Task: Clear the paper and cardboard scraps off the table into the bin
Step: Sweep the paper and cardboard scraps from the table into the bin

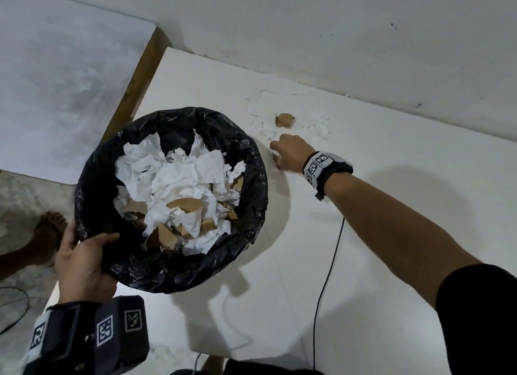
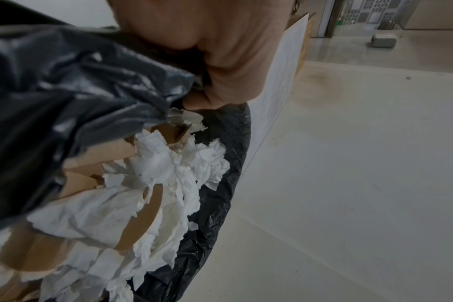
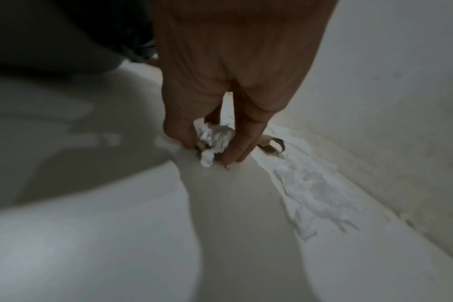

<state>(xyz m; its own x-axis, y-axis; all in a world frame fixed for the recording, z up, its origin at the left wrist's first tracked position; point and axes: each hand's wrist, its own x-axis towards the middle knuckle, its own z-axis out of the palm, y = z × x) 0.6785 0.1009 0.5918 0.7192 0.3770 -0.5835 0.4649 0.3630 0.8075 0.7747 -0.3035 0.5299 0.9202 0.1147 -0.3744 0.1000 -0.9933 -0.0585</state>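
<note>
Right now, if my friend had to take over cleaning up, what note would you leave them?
Left hand grips the rim of the bin, held at the table's edge.
Right hand is on the table, fingers pinching a wad of white paper.
Done: the bin already holds lots of paper and cardboard.
Left: drop that wad in, then fetch the cardboard piece and the torn paper bits near the wall.

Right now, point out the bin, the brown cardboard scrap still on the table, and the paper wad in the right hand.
bin (image 1: 253,162): head view, right rim of the black liner.
cardboard scrap (image 1: 284,120): head view, middle of the brown piece.
paper wad (image 3: 215,139): right wrist view, white crumple between the fingers.
</note>
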